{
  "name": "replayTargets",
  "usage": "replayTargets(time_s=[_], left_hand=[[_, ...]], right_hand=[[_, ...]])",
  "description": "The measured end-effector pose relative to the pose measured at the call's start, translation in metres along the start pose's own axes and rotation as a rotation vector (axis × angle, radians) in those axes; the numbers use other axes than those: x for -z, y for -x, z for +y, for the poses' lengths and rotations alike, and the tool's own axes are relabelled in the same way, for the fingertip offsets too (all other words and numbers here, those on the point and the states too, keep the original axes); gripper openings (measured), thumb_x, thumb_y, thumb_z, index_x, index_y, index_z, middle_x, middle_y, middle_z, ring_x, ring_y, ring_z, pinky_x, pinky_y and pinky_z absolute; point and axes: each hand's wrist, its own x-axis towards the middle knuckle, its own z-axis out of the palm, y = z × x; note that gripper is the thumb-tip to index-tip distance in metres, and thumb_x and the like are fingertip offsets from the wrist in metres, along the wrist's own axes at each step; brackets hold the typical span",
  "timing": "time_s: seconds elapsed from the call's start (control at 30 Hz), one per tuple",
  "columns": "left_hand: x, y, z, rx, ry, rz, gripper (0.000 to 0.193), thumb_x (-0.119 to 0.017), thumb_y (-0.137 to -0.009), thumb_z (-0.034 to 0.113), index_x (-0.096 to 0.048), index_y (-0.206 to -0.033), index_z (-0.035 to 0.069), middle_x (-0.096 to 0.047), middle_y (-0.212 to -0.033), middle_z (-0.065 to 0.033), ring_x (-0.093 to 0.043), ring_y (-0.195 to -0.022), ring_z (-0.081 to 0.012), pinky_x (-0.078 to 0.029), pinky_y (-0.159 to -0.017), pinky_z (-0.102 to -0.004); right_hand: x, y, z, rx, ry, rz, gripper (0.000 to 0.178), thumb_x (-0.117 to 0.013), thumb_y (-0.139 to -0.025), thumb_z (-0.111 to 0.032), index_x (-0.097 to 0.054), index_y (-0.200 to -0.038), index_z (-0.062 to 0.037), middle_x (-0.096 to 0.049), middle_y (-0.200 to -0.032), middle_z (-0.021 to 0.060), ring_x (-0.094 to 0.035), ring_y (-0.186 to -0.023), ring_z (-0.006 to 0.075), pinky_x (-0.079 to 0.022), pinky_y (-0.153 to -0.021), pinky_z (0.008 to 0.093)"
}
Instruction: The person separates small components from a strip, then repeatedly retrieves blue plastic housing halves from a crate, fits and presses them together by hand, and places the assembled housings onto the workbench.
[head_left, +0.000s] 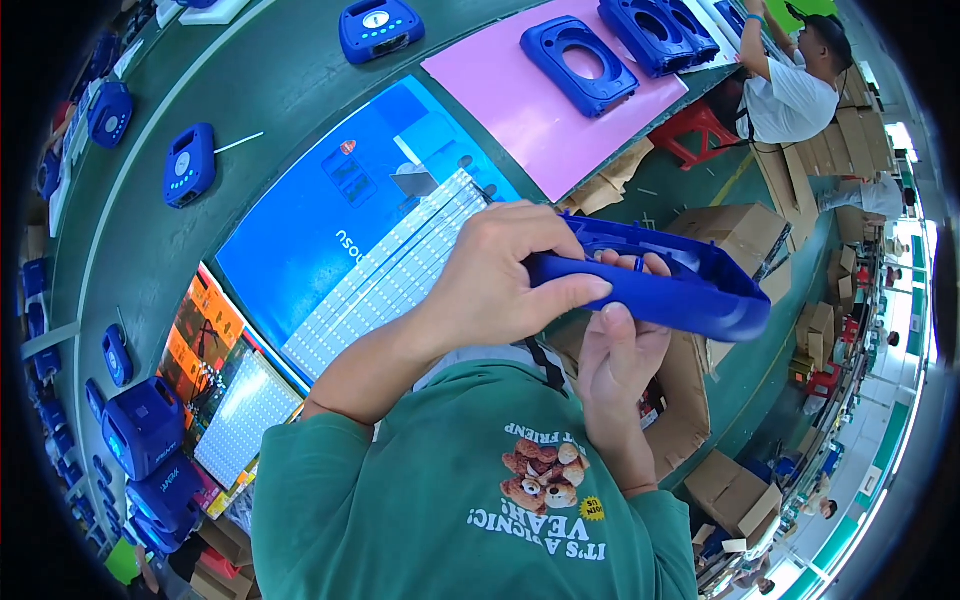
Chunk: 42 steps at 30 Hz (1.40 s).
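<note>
A hollow blue plastic housing [690, 305], open on its upper side with ribs along the inner rim, is held tilted in front of my body. My left hand [510, 268] is closed on its left end, thumb along the outer wall and fingers over the edge. Underneath, my right hand [625, 345] grips the near wall, its thumb outside and some fingertips showing over the rim. Beside my left hand, white strips with rows of dots [390, 265] lie on a blue mat [290, 230]. Whatever is deeper inside the housing is partly hidden.
Several blue housings with round openings [580, 65] lie on a pink sheet [480, 70]. Blue devices [190, 165] sit along a green conveyor [270, 60]. To the right are cardboard boxes [735, 495], a red stool [692, 135] and a seated person in white [790, 100].
</note>
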Motion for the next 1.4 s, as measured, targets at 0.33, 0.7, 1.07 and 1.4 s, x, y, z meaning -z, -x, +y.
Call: replayTargets(time_s=[0.33,0.7,1.07,1.4], left_hand=[[-0.004,0.004,0.007,0.068,0.069,0.078,0.033,-0.080,-0.066,0.027,-0.056,-0.059,0.006,-0.052,-0.057,-0.0061,-0.050,-0.061,-0.0195,-0.039,-0.055,-0.0310],[-0.001,0.008,0.008,0.219,0.141,0.053,0.037,-0.082,-0.063,0.026,-0.052,-0.057,0.006,-0.050,-0.058,-0.0033,-0.045,-0.060,-0.0162,-0.037,-0.055,-0.0299],[-0.013,0.009,0.008,0.424,0.142,0.033,0.021,-0.078,-0.069,0.015,-0.061,-0.066,0.003,-0.058,-0.067,-0.0044,-0.051,-0.064,-0.0125,-0.040,-0.057,-0.0268],[0.004,0.014,0.038,0.173,0.149,-0.181,0.014,-0.064,-0.081,0.007,-0.067,-0.094,0.002,-0.066,-0.086,-0.0083,-0.056,-0.081,-0.0208,-0.043,-0.076,-0.0330]], right_hand=[[-0.003,0.002,-0.003,0.094,0.132,-0.033,0.066,-0.070,-0.077,-0.013,-0.033,-0.130,-0.0006,-0.051,-0.114,0.0113,-0.050,-0.114,0.0252,-0.034,-0.104,0.0403],[0.001,0.002,-0.001,0.116,0.172,-0.023,0.070,-0.073,-0.075,-0.008,-0.031,-0.129,0.0044,-0.053,-0.113,0.0133,-0.054,-0.109,0.0248,-0.044,-0.095,0.0364],[0.015,-0.009,-0.006,-0.033,0.100,0.025,0.068,-0.074,-0.073,-0.006,-0.036,-0.129,0.0032,-0.054,-0.113,0.0111,-0.057,-0.107,0.0269,-0.044,-0.096,0.0386],[0.027,-0.020,-0.019,-0.240,-0.223,-0.063,0.070,-0.073,-0.078,-0.024,-0.037,-0.131,0.0043,-0.057,-0.115,0.0143,-0.057,-0.107,0.0269,-0.045,-0.097,0.0422]])
